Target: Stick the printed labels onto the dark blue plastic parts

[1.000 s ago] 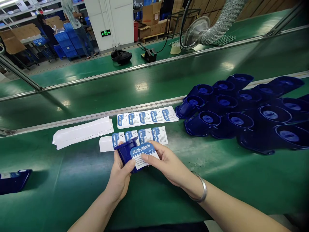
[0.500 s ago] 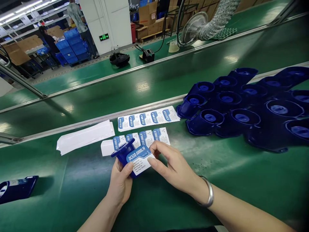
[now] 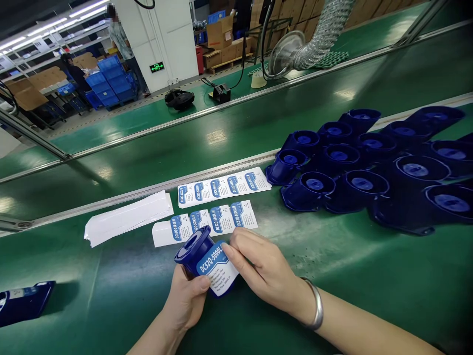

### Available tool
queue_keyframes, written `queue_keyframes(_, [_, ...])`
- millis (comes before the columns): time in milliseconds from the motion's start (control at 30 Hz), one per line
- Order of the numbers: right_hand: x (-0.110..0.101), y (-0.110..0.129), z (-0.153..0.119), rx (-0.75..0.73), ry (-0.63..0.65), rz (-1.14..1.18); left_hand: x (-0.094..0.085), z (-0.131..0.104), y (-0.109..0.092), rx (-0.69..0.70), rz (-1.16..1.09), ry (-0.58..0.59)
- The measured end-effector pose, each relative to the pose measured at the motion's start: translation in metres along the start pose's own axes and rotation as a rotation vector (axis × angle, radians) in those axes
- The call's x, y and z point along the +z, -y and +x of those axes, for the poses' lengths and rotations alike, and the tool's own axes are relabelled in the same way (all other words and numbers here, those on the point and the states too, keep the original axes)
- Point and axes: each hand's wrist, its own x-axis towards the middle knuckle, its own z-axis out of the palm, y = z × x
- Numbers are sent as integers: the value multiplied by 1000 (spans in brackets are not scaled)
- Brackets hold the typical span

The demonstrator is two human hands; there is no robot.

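My left hand (image 3: 187,298) is wrapped round a dark blue plastic housing (image 3: 197,250) with a flanged end, held tilted above the green work surface. A blue and white label (image 3: 220,276) reading DC52Q-5000L/H lies along its side, and my left thumb presses on the label's near edge. With thumb and bent fingers closed, my right hand (image 3: 268,268) grips the label's upper right corner. Just behind the housing lies a strip of labels (image 3: 221,219) with a bare white patch at its left end. Farther back is a stack of full label strips (image 3: 225,187).
Blank white paper strips (image 3: 127,217) lie at the left. Many blue housings (image 3: 340,160) stand grouped at the right, and another labelled housing (image 3: 33,301) lies at the left edge. A metal rail (image 3: 148,125) crosses behind; a flexible duct (image 3: 318,44) hangs beyond. Two people are in the background.
The housing and both hands sit slightly lower in view. My right thumb has shifted up to the label's upper corner, covering part of its print. The housing is turned a little.
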Motion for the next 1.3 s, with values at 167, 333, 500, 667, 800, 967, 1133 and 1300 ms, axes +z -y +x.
queue_keyframes(167, [9,1,-3,22,18,88,-7,-3,3,4,-16,103])
queue_keyframes(333, [21,-2,-12,190,-29,267,-9,0,1,32,-5,184])
queue_keyframes(500, [33,-17,-19,486,-75,445,-9,9,-1,58,-30,164])
queue_keyframes(667, [21,-23,-11,443,-221,435,-4,10,-9,-48,-130,290])
queue_keyframes(800, [7,-21,-2,384,-106,462,8,6,-13,-173,-210,327])
queue_keyframes(967, [7,-24,-7,469,113,558,10,7,-8,-337,-304,356])
queue_keyframes(1133, [13,-28,-15,508,100,574,7,9,-4,-360,-264,394])
queue_keyframes(1300, [17,-31,-17,541,-4,434,6,10,-4,-322,-159,315])
